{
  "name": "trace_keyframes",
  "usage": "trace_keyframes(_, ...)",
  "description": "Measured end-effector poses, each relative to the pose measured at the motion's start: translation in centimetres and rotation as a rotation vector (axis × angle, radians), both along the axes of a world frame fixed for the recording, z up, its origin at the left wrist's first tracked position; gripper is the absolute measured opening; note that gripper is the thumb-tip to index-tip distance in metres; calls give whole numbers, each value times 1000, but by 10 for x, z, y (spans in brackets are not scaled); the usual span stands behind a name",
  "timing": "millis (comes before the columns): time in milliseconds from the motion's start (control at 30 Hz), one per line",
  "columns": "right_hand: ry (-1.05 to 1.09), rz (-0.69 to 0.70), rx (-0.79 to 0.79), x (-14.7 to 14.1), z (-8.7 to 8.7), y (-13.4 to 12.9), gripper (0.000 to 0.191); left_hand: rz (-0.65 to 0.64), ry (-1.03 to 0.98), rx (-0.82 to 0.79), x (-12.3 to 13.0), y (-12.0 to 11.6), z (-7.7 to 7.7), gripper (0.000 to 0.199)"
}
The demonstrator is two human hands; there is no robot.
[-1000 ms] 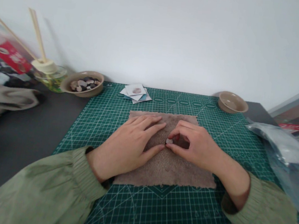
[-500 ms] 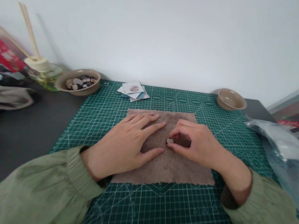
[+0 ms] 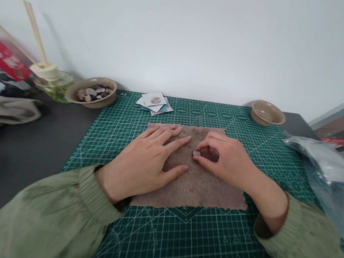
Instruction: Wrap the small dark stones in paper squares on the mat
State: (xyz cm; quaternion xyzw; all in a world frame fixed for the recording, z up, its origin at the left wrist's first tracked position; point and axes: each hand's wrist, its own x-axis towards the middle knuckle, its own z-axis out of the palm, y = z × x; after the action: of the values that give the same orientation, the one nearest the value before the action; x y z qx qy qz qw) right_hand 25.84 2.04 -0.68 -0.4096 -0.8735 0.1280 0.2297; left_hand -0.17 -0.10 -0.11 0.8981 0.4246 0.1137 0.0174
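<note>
A brownish-pink cloth (image 3: 196,187) with ragged edges lies on the green cutting mat (image 3: 188,249). My left hand (image 3: 152,160) rests flat on the cloth's left half, its fingers spread. Between the thumb and index finger of my right hand (image 3: 222,156) is a small pale grey stone (image 3: 196,153), held low against the middle of the cloth. The stone's right side is partly hidden by my fingertips.
At the back left, a tan bowl (image 3: 91,103) holds several stones. Another tan bowl (image 3: 267,114) stands at the back right. Stacked cards (image 3: 154,99) lie behind the cloth. A clear plastic bag (image 3: 332,167) is at the right, a reed diffuser (image 3: 49,81) at the left.
My right hand and the stone have shifted slightly up the cloth, away from me. My left hand stays spread on the cloth. The whole view has moved a little.
</note>
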Motion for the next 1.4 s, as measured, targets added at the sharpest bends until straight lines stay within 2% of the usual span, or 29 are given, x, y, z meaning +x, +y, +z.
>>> trace_keyframes(200,38,127,-74,-3,4,-4,13,-3,20,-24,1,-6,-2,87)
trace_keyframes(333,47,133,-63,5,13,-8,14,-4,32,-18,-1,-7,-2,86)
trace_keyframes(433,50,89,-10,7,17,-8,22,-2,37,-14,-3,-7,-1,86)
trace_keyframes(600,21,43,-26,4,11,-7,17,11,36,-22,-3,-6,-1,85)
trace_keyframes(700,31,71,-74,1,7,-5,20,9,26,-17,-2,-7,0,85)
trace_keyframes(800,32,99,-96,0,4,-4,14,2,5,-19,-1,-7,0,84)
trace_keyframes(1400,10,102,-57,3,4,1,14,14,16,-39,-1,-8,0,84)
